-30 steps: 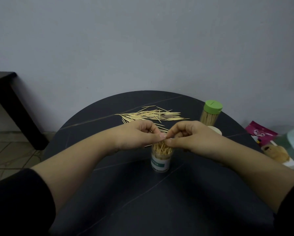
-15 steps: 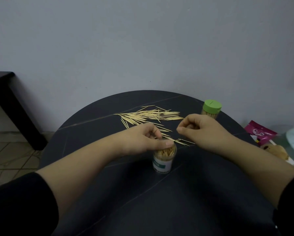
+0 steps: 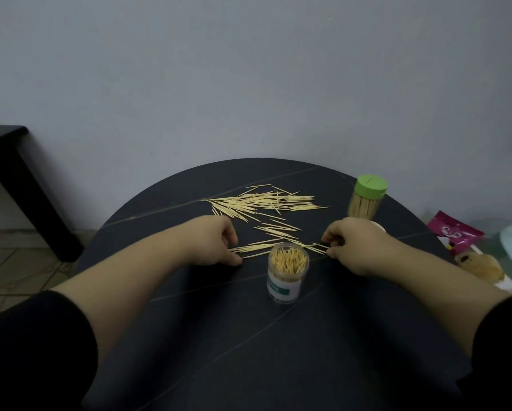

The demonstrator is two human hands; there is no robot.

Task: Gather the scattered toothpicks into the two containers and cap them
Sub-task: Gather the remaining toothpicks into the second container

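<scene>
The scattered toothpicks (image 3: 263, 203) lie in a loose fan on the dark round tabletop (image 3: 249, 336), the thickest bunch at about twelve o'clock from the open container, with thinner strays trailing down toward it. A short row of toothpicks (image 3: 257, 248) lies just behind that container, running roughly from nine o'clock to three o'clock.

The open container (image 3: 287, 272) — a short clear cylinder with a teal label — stands upright near the middle of the tabletop, uncapped and packed with toothpicks standing on end. The second container (image 3: 366, 200), taller and closed by a green cap (image 3: 370, 185), stands upright at about one o'clock from the first, well apart from it.

The left hand (image 3: 213, 244) rests on the tabletop at nine to ten o'clock of the open container, its fingers curled, thumb and fingertips touching the left end of the short row. The right hand (image 3: 355, 247) sits at two to three o'clock, fingers likewise curled in a loose pinch at the right end of that row; whether either hand has actually lifted a toothpick I cannot tell. Both forearms are bare, with black sleeves (image 3: 35, 345) at the picture's lower edge.

Off the tabletop at three o'clock lie a magenta packet (image 3: 456, 235) and a small brown plush toy (image 3: 480, 265). A black table (image 3: 8, 167) stands at nine o'clock against the grey wall (image 3: 249, 69).
</scene>
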